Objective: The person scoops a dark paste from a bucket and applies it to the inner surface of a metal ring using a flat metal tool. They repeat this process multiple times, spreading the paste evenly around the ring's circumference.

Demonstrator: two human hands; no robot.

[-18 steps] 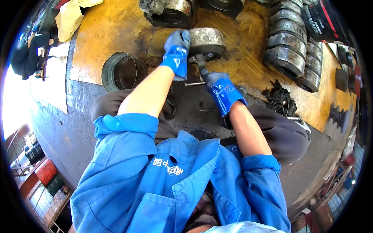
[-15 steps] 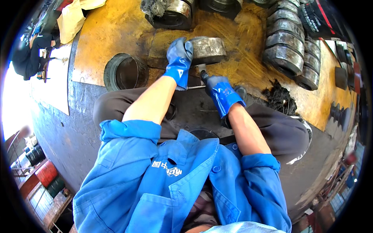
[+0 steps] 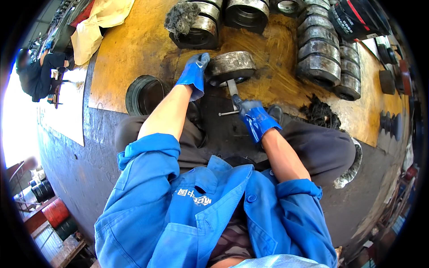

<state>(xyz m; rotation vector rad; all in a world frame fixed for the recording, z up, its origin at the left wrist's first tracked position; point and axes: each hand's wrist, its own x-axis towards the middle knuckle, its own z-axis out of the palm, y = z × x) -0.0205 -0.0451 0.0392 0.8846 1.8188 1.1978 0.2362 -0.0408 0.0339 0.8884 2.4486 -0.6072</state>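
A thick, stained metal ring [image 3: 233,61] sits tilted in front of me, part of its opening facing my way. My left hand [image 3: 193,75], in a blue rubber glove, is closed on the ring's left edge, its fingertips partly hidden. My right hand [image 3: 255,117], gloved the same way, is wrapped round a scraper, with the flat metal blade [image 3: 232,87] pointing away from me. The blade's tip reaches the near lower rim of the ring. Just left of the right hand, a thin metal rod [image 3: 229,113] pokes out.
A round open container [image 3: 133,94] stands left of my left forearm. More metal rings [image 3: 319,67] are stacked at the right and far side, one topped by a grey fibre wad [image 3: 181,18]. Dark shavings [image 3: 321,112] lie by my right knee. Another person [image 3: 38,73] sits far left.
The ring has turned so its opening shows toward me. My left hand has shifted to its left edge, and the scraper blade has come up to the rim.
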